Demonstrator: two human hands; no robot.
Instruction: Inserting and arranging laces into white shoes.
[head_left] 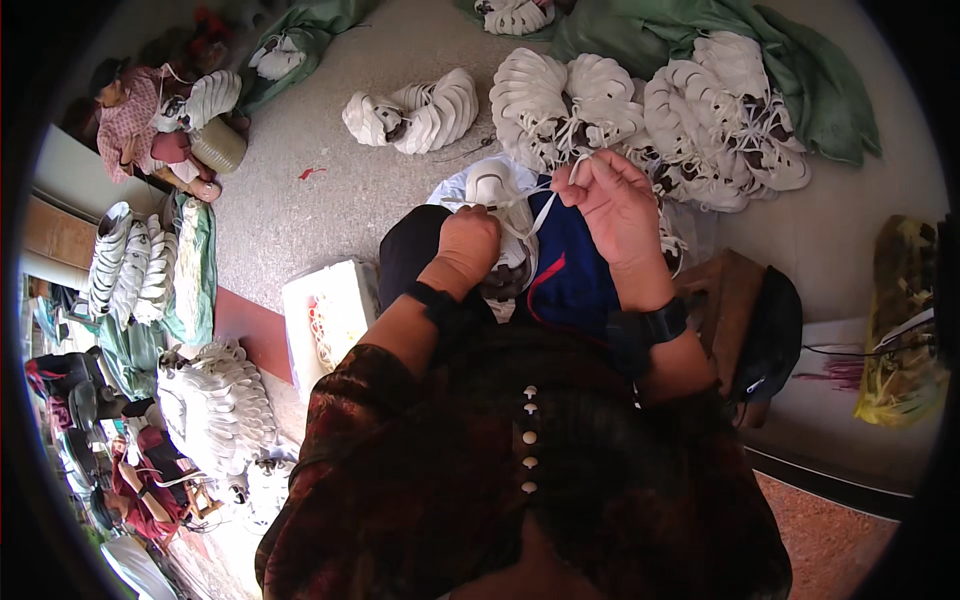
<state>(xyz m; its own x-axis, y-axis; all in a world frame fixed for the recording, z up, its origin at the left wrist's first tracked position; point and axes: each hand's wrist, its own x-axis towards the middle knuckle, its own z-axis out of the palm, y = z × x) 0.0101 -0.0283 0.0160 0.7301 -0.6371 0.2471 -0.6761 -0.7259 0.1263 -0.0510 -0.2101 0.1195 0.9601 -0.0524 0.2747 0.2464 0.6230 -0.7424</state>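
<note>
White shoes lie about you in several heaps: a curved row [415,110] on the grey floor [270,200] ahead, a pile [570,100] just beyond your right hand [615,205], and a larger heap [730,120] to its right, backed by a green sack [815,85]. Near your left arm sits a white box [330,315] with reddish bits inside; off your right arm stand a brown wooden piece [718,300] and a black bag [775,340]. Another person [130,120] sits well apart at upper left.

On your lap, beside a blue cloth [590,290], rests the white shoe [490,185] you are handling. Its long axis runs away from your body, the far end tipped slightly left; your left hand [470,240] covers part of it, so you cannot tell toe from heel.

That left hand is curled over the shoe's left side, though its grip cannot be told. Your right is raised, palm turned inward, thumb and forefinger pinching the white lace [545,212] above the shoe.
</note>
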